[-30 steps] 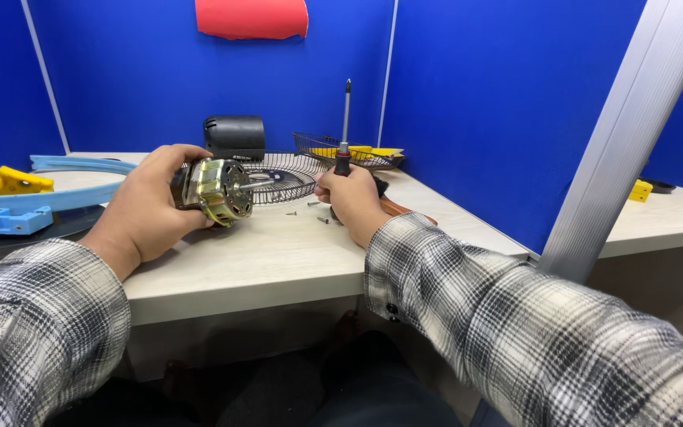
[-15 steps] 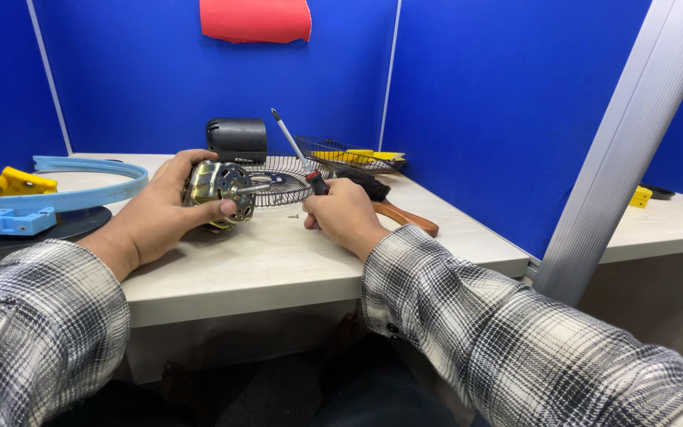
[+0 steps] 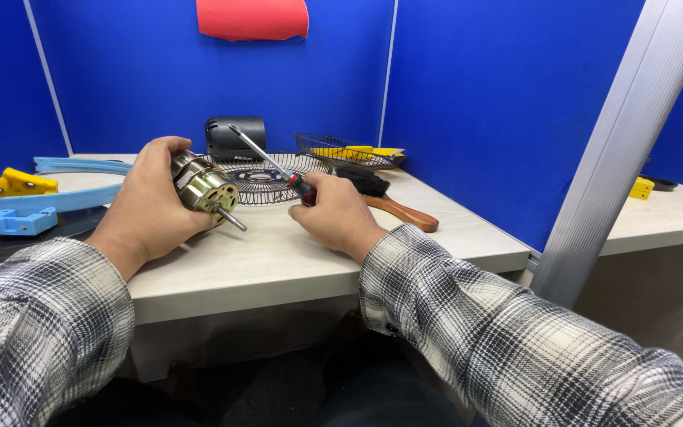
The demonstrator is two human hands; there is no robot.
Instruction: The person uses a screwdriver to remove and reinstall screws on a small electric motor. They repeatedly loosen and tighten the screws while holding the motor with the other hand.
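Note:
My left hand (image 3: pixel 149 204) grips a small metal fan motor (image 3: pixel 205 190) with its shaft pointing down and to the right, just above the beige table (image 3: pixel 294 257). My right hand (image 3: pixel 337 213) holds a screwdriver (image 3: pixel 274 164) by its red and black handle. The steel shank slants up and to the left, its tip above the motor and apart from it. Both forearms wear plaid sleeves.
Behind the hands lie a round wire fan grille (image 3: pixel 266 175), a black motor housing (image 3: pixel 235 138), a wire basket with yellow parts (image 3: pixel 347 151) and a wooden-handled brush (image 3: pixel 385 198). Blue and yellow plastic parts (image 3: pixel 21 202) sit at far left. A metal post (image 3: pixel 622 150) stands right.
The screwdriver has tilted from upright to slanting left toward the motor. My right hand has slid closer to the table's front edge. The motor has turned so its shaft faces the right hand.

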